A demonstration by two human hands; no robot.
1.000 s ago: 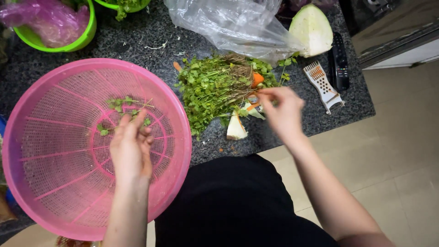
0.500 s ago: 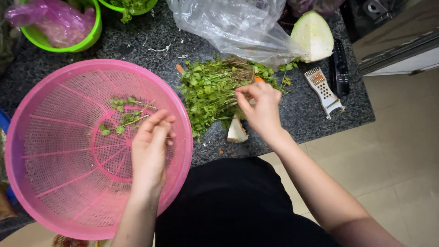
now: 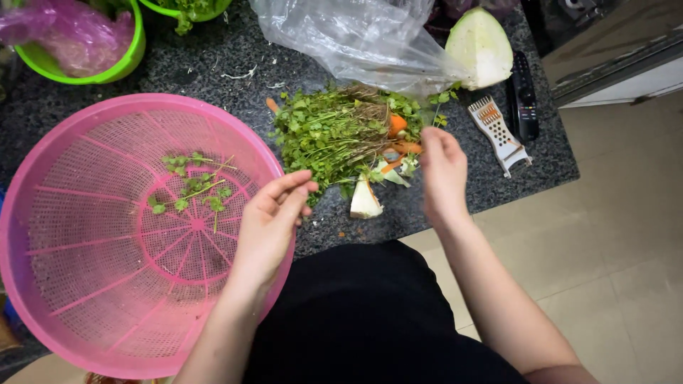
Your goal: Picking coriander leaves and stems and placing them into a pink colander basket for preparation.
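Note:
My left hand point(image 3: 274, 217) hovers over the right rim of a large pink colander point(image 3: 43, 178), fingers spread and empty, fingertips close to a bundle of leafy green herbs point(image 3: 327, 131) lying on the dark speckled counter point(image 3: 213, 78). A few herb sprigs point(image 3: 192, 188) lie in the colander's middle. My right hand point(image 3: 441, 171) rests at the bundle's right edge, its back toward the camera, fingers curled down by orange carrot pieces point(image 3: 397, 124) and pale peelings. What its fingers hold is hidden. A white vegetable wedge point(image 3: 364, 203) lies between my hands.
A crumpled clear plastic bag point(image 3: 356, 35) and a cut pale cabbage half point(image 3: 478, 46) lie behind the herbs. A small grater point(image 3: 498, 131) and a black remote point(image 3: 524, 96) sit at the right. A green bowl point(image 3: 121, 60) holds a purple bag point(image 3: 64, 35).
My left hand has come out of the colander's middle and moved right over its rim toward the herbs. My right hand has shifted from the herb pile to its right edge.

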